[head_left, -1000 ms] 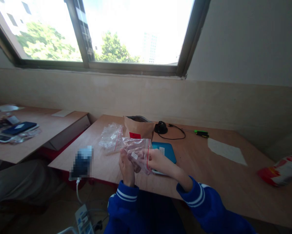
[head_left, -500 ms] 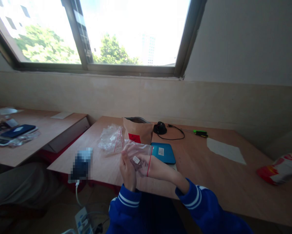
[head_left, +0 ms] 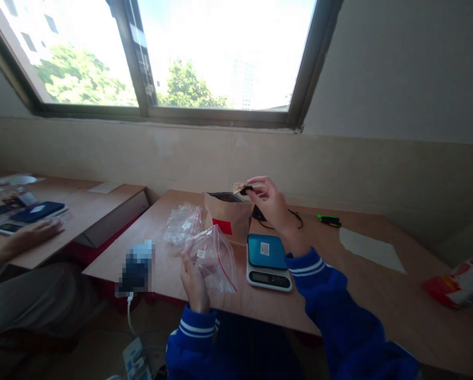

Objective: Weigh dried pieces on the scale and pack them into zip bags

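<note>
My left hand (head_left: 195, 282) is closed on a clear zip bag (head_left: 222, 264) with a red seal strip and a small white label, held above the table's front part. Beyond it stands an upright brown paper pouch (head_left: 238, 217) with a red label and its top open. Between the fingertips of my right hand (head_left: 274, 207) is a small tan-and-black piece (head_left: 242, 188), just above the pouch's mouth; its exact kind is unclear. Below my right wrist lies a kitchen scale (head_left: 271, 279) with a blue top and a dark display.
More clear bags (head_left: 181, 224) lie left of the pouch. A pixelated dark device (head_left: 135, 269) with a white cable is at the left edge. Toward the right are a green-and-black tool (head_left: 329, 219), a paper sheet (head_left: 373, 250) and a red-and-white packet (head_left: 457, 282). Another person's hand (head_left: 46, 230) rests on the neighbouring table.
My right hand has come out of the clear bag and risen to the pouch's mouth, with a piece in its fingers. The scale's display is uncovered. Another person's hand has appeared at left.
</note>
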{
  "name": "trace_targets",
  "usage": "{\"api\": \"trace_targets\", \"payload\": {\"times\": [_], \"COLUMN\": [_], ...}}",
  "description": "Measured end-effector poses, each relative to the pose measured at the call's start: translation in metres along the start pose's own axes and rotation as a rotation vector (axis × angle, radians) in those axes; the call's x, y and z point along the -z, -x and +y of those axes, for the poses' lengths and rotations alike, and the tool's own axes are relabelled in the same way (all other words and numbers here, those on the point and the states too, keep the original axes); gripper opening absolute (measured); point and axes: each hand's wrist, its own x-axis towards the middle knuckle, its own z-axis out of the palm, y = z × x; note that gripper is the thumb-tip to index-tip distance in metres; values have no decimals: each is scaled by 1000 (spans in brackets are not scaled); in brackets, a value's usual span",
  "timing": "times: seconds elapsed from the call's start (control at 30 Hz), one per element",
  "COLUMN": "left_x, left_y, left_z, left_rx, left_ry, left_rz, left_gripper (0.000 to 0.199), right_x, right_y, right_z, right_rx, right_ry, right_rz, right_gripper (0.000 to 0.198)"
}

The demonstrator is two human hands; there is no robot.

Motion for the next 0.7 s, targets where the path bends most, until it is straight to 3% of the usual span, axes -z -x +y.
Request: {"api": "trace_targets", "payload": {"times": [0.1,0.23,0.4,0.47,0.6,0.7], "left_x": [6,15,18,13,-1,-11], "left_y": [-1,-12,-62,-91,-145,-171], "left_z": [0,1,12,20,35,39], "left_rx": [7,2,-115,-170,-262,-317], "left_ry": [-13,-32,-70,-123,-384,-820], "left_rz": [15,36,73,144,223,271], "left_gripper": [57,55,54,50,50,51], "right_x": [-16,-28,-17,-13,-14,-17], "right_y": [-23,-17,4,6,3,-2], "right_z": [11,32,35,30,25,25], "right_rx": [122,216,232,249,214,183], "right_ry": [260,540,549,529,576,605], "right_rz": [-78,-250,-293,-331,-328,-299], "right_gripper": [17,36,49,48,50,52]}}
